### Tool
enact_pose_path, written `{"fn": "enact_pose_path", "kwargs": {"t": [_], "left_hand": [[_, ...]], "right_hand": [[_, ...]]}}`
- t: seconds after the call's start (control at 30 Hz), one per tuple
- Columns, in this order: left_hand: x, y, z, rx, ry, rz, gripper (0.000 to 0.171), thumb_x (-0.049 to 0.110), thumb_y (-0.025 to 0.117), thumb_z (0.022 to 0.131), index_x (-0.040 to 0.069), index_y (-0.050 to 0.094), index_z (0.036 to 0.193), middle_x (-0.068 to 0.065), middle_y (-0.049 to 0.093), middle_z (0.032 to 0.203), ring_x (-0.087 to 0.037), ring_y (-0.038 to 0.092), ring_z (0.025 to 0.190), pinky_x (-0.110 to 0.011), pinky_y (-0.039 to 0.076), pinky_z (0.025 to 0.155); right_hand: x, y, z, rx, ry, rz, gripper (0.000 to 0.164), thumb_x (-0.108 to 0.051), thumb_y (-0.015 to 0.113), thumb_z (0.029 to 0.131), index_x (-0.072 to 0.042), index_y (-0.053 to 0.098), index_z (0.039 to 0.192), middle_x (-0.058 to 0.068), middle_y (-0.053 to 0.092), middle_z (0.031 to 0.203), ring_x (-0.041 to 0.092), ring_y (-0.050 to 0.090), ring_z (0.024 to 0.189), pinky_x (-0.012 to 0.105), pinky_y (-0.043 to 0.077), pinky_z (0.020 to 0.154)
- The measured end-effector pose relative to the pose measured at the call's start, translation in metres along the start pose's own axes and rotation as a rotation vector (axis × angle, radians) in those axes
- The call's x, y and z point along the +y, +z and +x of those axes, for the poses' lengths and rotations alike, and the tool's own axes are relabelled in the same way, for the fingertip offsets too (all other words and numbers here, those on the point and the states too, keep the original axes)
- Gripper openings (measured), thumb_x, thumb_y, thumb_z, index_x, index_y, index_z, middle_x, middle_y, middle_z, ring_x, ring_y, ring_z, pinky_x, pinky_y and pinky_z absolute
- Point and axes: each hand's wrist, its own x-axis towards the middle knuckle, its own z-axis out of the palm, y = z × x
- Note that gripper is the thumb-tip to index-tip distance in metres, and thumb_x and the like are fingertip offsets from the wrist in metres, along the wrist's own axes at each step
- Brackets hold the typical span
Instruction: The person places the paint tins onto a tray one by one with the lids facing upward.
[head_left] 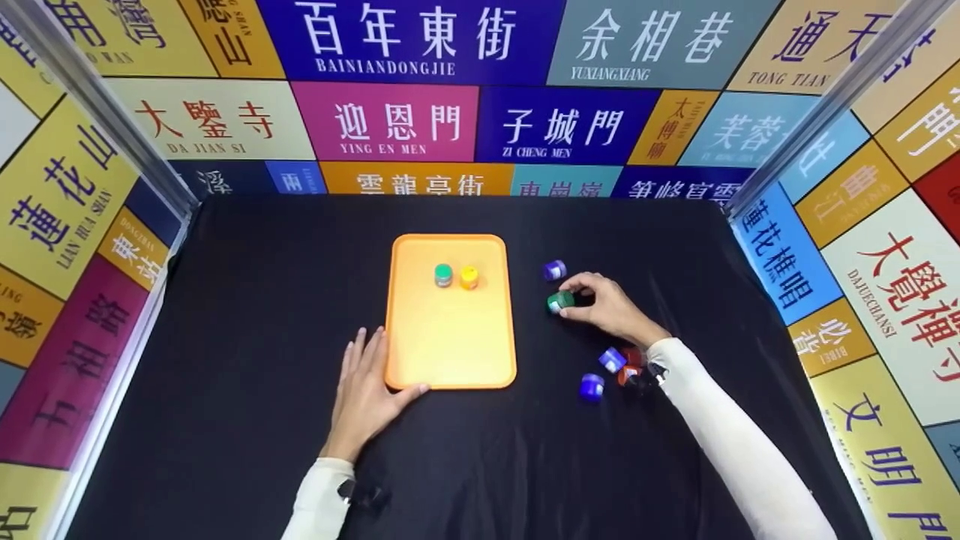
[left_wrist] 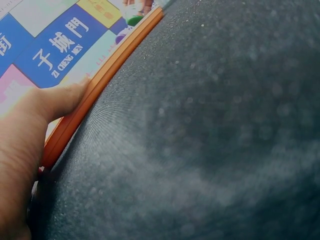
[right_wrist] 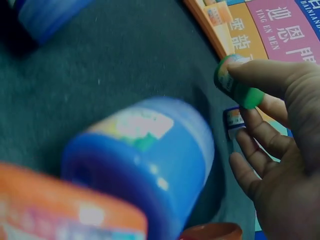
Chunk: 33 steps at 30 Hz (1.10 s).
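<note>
My right hand pinches a small dark green paint jar between thumb and fingers, right of the orange tray. In the right wrist view the green jar is tilted, with its label partly under the thumb. My left hand rests against the tray's lower left corner, its fingers straight along the left side and the thumb at the near rim. The left wrist view shows that thumb over the tray's edge. On the tray, a green-lidded jar and a yellow jar stand side by side.
A purple jar lies just beyond the right hand. Nearer, by the right wrist, are two blue jars, one higher and one lower, and an orange-red jar. Printed panels wall in the black-covered table.
</note>
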Motion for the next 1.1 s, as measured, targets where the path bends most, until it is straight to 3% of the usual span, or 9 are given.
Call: {"fn": "enact_pose_path", "kwargs": {"t": [0.2,0.43,0.73,0.9,1.1], "left_hand": [[-0.001,-0.001,0.0,-0.007,-0.016,-0.003,0.122,0.068,0.087,0.084,-0.002,0.034,0.17,-0.019,0.039,0.175,-0.042,0.019,0.168,-0.057,0.013,0.138],[-0.003,-0.004,-0.001,-0.013,-0.028,-0.002,0.122,0.067,0.086,0.085,-0.002,0.034,0.171,-0.019,0.038,0.176,-0.041,0.018,0.169,-0.056,0.011,0.138],[-0.003,-0.005,-0.002,-0.036,-0.059,0.006,0.123,0.069,0.085,0.085,0.0,0.032,0.172,-0.016,0.035,0.178,-0.038,0.014,0.17,-0.055,0.009,0.139],[-0.001,-0.002,-0.001,-0.033,-0.054,-0.01,0.123,0.071,0.083,0.086,0.001,0.031,0.172,-0.016,0.034,0.178,-0.039,0.014,0.17,-0.058,0.01,0.138],[0.001,0.0,-0.001,-0.025,-0.035,-0.014,0.122,0.07,0.084,0.086,0.0,0.033,0.172,-0.017,0.035,0.177,-0.04,0.015,0.169,-0.057,0.01,0.138]], "right_hand": [[-0.013,0.013,0.004,0.058,-0.034,0.057,0.039,-0.002,0.094,0.085,0.004,0.077,0.12,0.025,0.073,0.115,0.046,0.064,0.114,0.066,0.051,0.104],[-0.033,0.037,0.011,0.044,-0.057,0.05,0.038,-0.012,0.097,0.084,-0.005,0.081,0.118,0.015,0.073,0.113,0.04,0.064,0.114,0.058,0.052,0.104],[-0.041,0.069,0.031,0.019,-0.142,-0.003,0.036,-0.018,0.094,0.088,-0.006,0.079,0.119,0.009,0.074,0.111,0.032,0.066,0.109,0.05,0.055,0.103],[-0.044,0.078,0.04,0.049,-0.124,-0.033,0.037,-0.019,0.094,0.09,-0.005,0.078,0.12,0.008,0.074,0.113,0.028,0.062,0.112,0.041,0.052,0.102],[-0.044,0.084,0.051,0.071,-0.076,-0.054,0.038,-0.02,0.092,0.092,-0.005,0.077,0.122,0.01,0.072,0.117,0.029,0.059,0.114,0.043,0.052,0.103]]}}
